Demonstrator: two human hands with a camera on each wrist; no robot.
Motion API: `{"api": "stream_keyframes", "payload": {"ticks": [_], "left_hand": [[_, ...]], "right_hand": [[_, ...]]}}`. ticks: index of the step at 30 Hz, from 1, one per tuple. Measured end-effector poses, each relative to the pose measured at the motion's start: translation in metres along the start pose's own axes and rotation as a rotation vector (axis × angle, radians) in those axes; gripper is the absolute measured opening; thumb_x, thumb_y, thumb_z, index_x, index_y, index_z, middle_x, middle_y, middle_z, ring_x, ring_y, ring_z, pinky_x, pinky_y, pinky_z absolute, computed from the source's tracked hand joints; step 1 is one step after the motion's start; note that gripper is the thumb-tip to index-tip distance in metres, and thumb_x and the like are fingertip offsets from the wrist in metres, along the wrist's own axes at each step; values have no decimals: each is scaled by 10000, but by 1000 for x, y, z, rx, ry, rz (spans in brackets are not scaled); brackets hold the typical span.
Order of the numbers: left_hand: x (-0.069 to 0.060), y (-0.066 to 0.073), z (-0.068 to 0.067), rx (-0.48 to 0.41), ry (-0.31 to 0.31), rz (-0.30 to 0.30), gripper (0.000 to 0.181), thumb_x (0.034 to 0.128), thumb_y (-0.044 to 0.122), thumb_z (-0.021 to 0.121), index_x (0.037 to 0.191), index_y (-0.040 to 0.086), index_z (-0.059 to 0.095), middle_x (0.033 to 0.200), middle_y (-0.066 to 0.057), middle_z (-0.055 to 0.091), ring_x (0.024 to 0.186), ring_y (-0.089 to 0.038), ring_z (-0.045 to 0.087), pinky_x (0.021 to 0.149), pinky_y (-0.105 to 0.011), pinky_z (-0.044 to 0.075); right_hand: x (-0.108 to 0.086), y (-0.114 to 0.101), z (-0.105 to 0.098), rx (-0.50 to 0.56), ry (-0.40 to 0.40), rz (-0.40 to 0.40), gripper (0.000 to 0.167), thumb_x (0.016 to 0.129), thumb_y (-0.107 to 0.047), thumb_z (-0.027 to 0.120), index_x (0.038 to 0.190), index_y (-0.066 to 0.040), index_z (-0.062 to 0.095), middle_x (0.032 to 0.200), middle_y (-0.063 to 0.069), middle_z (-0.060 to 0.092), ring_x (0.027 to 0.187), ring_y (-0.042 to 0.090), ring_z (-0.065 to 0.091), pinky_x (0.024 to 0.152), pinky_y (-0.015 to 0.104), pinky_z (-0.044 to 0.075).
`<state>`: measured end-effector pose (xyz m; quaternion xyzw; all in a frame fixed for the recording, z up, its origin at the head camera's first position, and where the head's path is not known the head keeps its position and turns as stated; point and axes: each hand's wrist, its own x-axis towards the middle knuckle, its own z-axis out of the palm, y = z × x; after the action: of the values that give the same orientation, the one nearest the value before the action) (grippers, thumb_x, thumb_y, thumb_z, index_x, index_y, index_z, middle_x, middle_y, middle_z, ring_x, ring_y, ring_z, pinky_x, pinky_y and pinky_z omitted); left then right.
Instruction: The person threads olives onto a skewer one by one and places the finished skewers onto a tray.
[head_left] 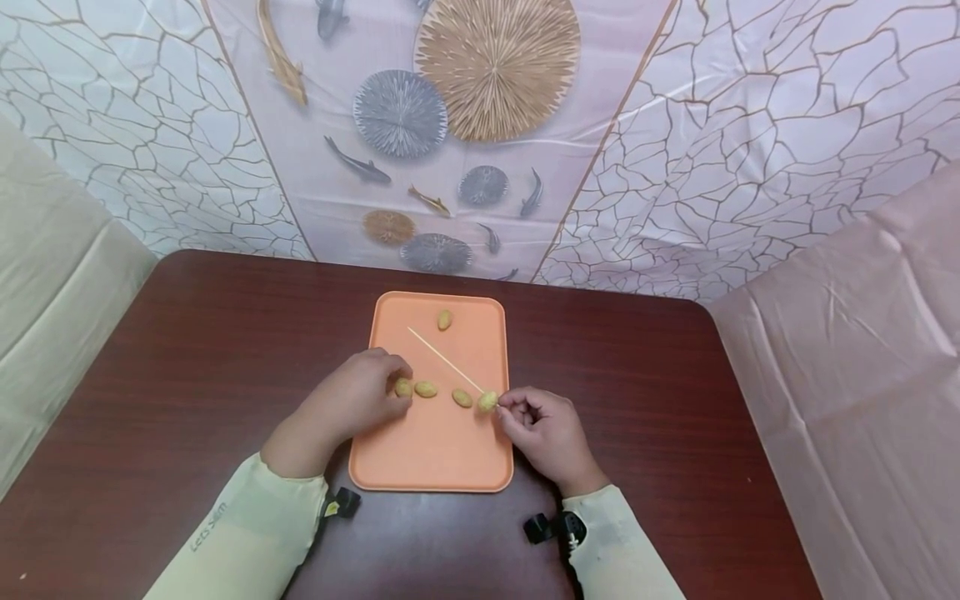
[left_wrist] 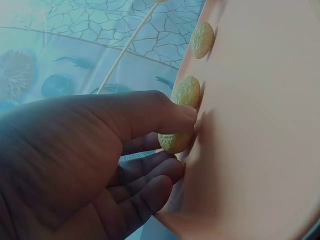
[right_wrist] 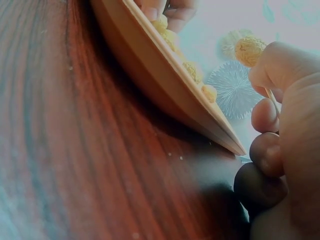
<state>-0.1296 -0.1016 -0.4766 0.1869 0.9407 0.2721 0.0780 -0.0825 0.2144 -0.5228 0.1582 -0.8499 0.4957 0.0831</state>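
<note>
My right hand (head_left: 547,429) pinches a thin wooden skewer (head_left: 447,360) near one end, with a yellow-green wrinkled oval fruit (right_wrist: 250,50) threaded on it just beyond the fingertips. The skewer's long free part slants up and left above the tray (head_left: 431,462). Over the tray's left side, my left hand (head_left: 356,396) holds another such fruit (left_wrist: 174,143) between thumb and fingers, the thumb covering part of it. Beside it on the tray lies a fruit (head_left: 426,389), and farther right another fruit (head_left: 462,398). One more fruit (head_left: 445,320) lies near the tray's far edge.
The orange tray stands on a dark reddish-brown wooden table (head_left: 637,375), with table surface on both sides. Patterned cloth (head_left: 480,200) hangs behind the table's far edge. Plain fabric walls (head_left: 847,350) flank it.
</note>
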Motion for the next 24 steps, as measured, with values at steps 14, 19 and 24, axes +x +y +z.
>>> {"api": "stream_keyframes", "payload": {"ticks": [14,19,24], "left_hand": [[-1,-4,-5,-189,365,0,234,928,158,853,1154,97,843,959,-20,761,866,-170,703,771,-343,625],[-1,-5,-5,-285,438,-45,286,913,147,879,1195,108,848,980,-29,784,867,-165,727,786,-331,648],[1,-3,-7,-467,426,-127,331,943,115,842,1274,116,820,1097,-73,823,974,-194,769,875,-322,680]], "right_hand": [[1,1,1,2,4,7,93,960,-45,858,996,-126,828,747,-78,632,618,18,525,537,198,471],[0,1,1,9,0,17,79,965,-62,856,994,-130,827,749,-79,631,620,27,529,542,199,469],[0,1,1,8,-7,20,73,972,-68,850,991,-132,821,756,-76,635,622,33,530,543,202,472]]}}
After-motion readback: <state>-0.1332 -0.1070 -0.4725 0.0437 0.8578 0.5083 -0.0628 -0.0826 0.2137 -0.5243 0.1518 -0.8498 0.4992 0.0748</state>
